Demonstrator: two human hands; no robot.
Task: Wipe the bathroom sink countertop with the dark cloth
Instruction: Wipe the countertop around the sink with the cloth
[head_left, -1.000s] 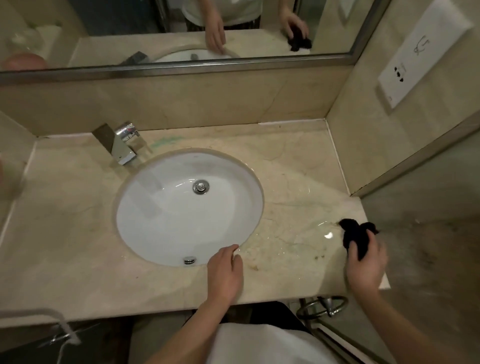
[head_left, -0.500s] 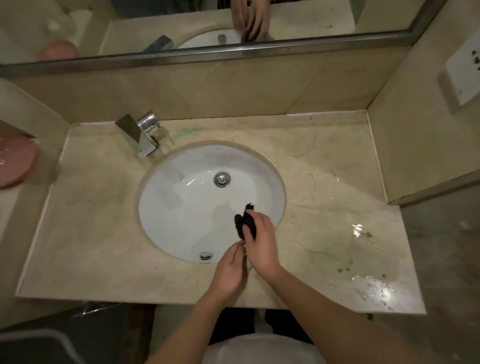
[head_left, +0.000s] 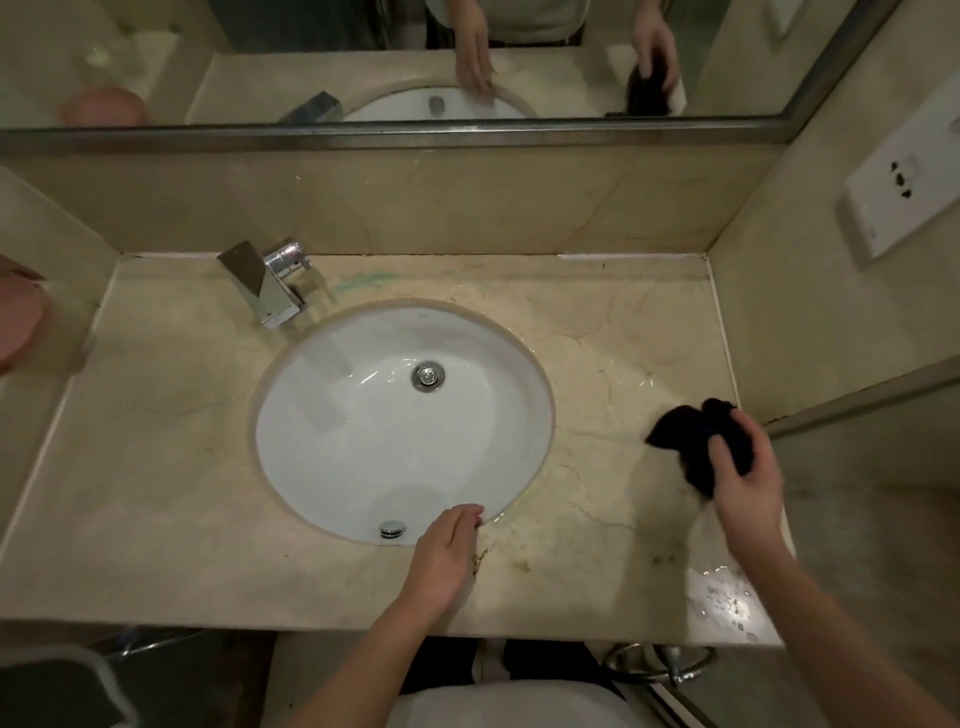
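- Two bare hands show over the beige marble countertop (head_left: 156, 493), and we take them one by one.
- Our right hand (head_left: 745, 488) grips the dark cloth (head_left: 691, 431), fingers curled round its bunched folds, near the right edge of the counter, well to the right of the basin.
- We see the cloth crumpled into a lump, sticking out to the left and beyond the fingers; whether its underside touches the stone we cannot tell.
- Our left hand (head_left: 441, 556) lies flat on the front of the counter, fingers straight and close together, their tips at the near rim of the white oval sink (head_left: 332, 441).
- We hold nothing in that hand.
- In the basin we see a chrome drain (head_left: 428, 375) toward the back and a small chrome overflow cap (head_left: 392, 528) at the front wall, just left of the left fingertips.
- A square chrome faucet (head_left: 270, 286) stands at the back left of the basin, its spout angled toward the bowl.
- Water glistens on the front right corner of the counter (head_left: 727, 597), and brownish specks lie between our hands near the front edge.
- A faint green smear (head_left: 363, 280) marks the stone behind the basin.
- The mirror (head_left: 363, 62) above the backsplash shows both hands and the cloth reflected.
- A white wall socket plate (head_left: 898, 192) sits on the right wall, and part of a pink round object (head_left: 18, 322) shows at the far left.
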